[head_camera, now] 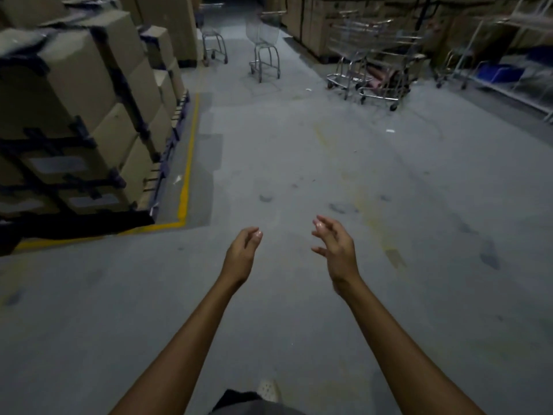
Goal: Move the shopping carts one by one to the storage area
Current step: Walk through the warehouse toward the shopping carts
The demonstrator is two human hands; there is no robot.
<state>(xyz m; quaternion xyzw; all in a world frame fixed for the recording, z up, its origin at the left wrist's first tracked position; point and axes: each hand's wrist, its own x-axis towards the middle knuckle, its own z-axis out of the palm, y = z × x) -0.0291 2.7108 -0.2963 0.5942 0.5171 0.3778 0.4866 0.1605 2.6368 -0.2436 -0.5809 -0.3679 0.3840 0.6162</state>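
- Grey concrete floor [299, 163] runs ahead of me down a dim warehouse aisle, with a yellow line [188, 163] painted along its left side.
- Left of that line, closed cardboard boxes [74, 100] are stacked high and bound with dark straps; what they hold is hidden.
- Far ahead, a lone shopping cart [264, 46] stands mid-aisle; its wire basket is too blurred for me to tell its contents.
- A second cart [214, 43] stands just left of it, near the end of the box stacks.
- At the right, the nested carts [371, 70] sit pushed together in front of more cartons.
- Beyond them, a white shelving rack [508, 55] carries blue bins [496, 73] low down; I cannot make out what is in them.
- My left hand [242, 256] and my right hand [335, 250] reach out over the floor, apart from each other, palms facing inward, fingers loosely curved and holding nothing, well apart from every cart.
- My light shoe [267, 390] shows at the bottom edge.
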